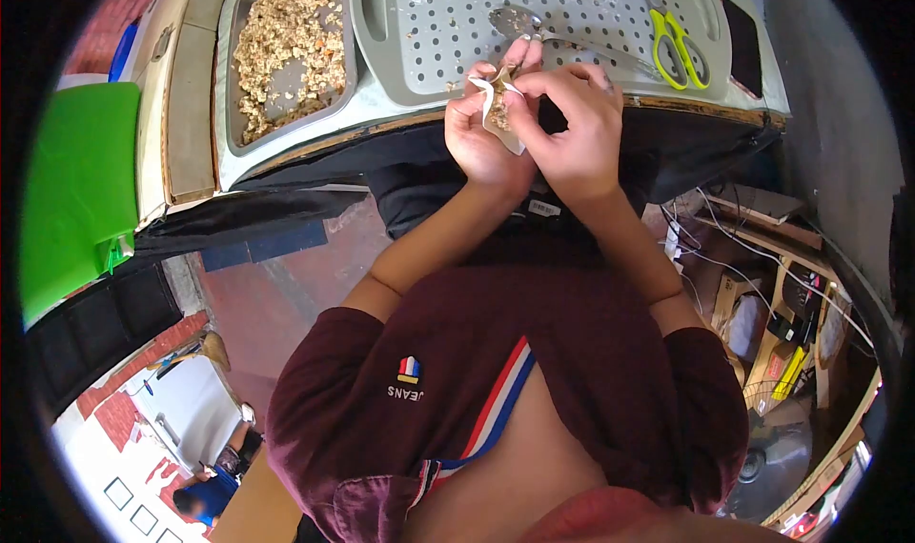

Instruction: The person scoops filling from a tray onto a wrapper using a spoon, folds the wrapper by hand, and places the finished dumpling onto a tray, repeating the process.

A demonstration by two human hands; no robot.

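A small white wrapper (502, 129) with crumbly, oat-like filling sits between my two hands, above the table's front edge. My left hand (486, 143) cradles it from the left and below, fingers curled around it. From the right, my right hand (577, 129) pinches the wrapper's edge with thumb and forefinger. Just beyond my fingertips, a metal spoon (515, 21) with some mixture in its bowl lies on the grey perforated tray (434, 33). To the left, a metal baking pan (350, 43) holds more of the oat-like mixture.
Green-handled scissors (679, 52) lie at the tray's right side. Beyond them is a dark phone (742, 48). A green panel (76, 191) stands far left. Cables, shelves and a fan (762, 462) are at lower right. Another person (214, 491) is far off at lower left.
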